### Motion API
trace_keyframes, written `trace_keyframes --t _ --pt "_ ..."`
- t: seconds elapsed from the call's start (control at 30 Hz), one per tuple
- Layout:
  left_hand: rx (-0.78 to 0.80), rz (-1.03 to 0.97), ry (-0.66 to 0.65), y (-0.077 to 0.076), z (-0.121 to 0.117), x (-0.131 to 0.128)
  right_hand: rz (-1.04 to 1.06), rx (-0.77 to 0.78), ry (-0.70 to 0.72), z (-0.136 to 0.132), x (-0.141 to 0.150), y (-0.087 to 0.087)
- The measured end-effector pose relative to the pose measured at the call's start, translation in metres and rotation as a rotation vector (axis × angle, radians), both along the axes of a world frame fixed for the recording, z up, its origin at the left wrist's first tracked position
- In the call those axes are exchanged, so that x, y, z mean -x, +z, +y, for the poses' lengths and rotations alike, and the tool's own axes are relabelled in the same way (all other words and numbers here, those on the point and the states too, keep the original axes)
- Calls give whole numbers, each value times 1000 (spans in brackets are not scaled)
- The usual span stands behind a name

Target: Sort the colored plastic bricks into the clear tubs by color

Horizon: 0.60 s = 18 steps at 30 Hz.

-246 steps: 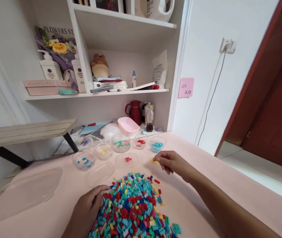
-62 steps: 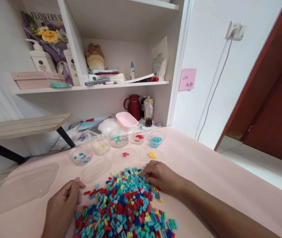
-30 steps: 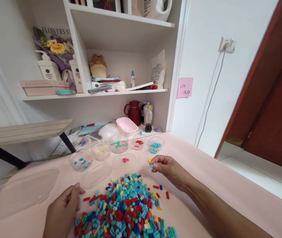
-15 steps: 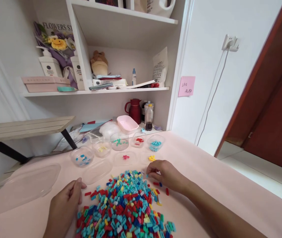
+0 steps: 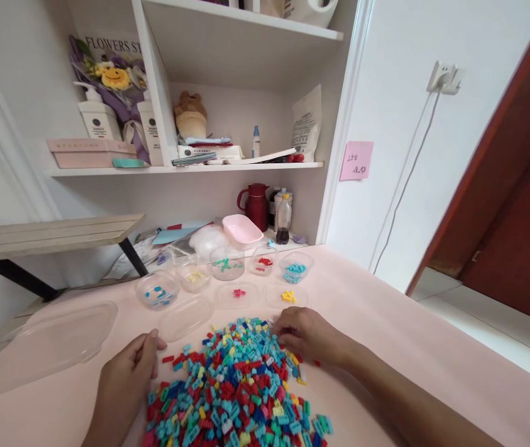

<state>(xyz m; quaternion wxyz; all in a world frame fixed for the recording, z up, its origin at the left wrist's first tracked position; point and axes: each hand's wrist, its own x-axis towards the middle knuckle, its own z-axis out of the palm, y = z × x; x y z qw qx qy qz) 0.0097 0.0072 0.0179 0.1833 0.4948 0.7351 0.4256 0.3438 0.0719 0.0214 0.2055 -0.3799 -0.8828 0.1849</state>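
A heap of small toy building bricks (image 5: 241,385) in blue, red, yellow, green and other colours lies on the pink tabletop. My right hand (image 5: 306,332) reaches to the heap's upper right edge, fingers bent down and drawn together among the bricks; whatever is at the fingertips is hidden. Beside the heap on the left, my left hand (image 5: 127,375) rests with its fingers curled and thumb against them. I cannot see whether anything is inside it. Just beyond my right hand, yellow bricks (image 5: 288,297) lie on a clear lid.
Clear tubs hold sorted bricks: blue (image 5: 158,296), pale yellow (image 5: 194,278), green (image 5: 225,265), red (image 5: 265,262) and light blue (image 5: 295,270). Pink bricks (image 5: 239,293) lie on another lid. A large clear lid (image 5: 59,338) sits left. Behind are a pink basket (image 5: 242,231) and red jug (image 5: 256,208).
My right hand has moved slightly left onto the heap's edge and now covers loose bricks that showed beside it. My left hand stays nearly still. The whole view has shifted slightly.
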Motion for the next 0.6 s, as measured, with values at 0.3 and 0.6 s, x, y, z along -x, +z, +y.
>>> trace_keyframes --t 0.3,0.6 --pt "-29 9 -23 -1 0 -2 33 32 24 3 2 -5" --pt "-7 -13 -30 -5 1 3 328 300 -76 3 0 -5"
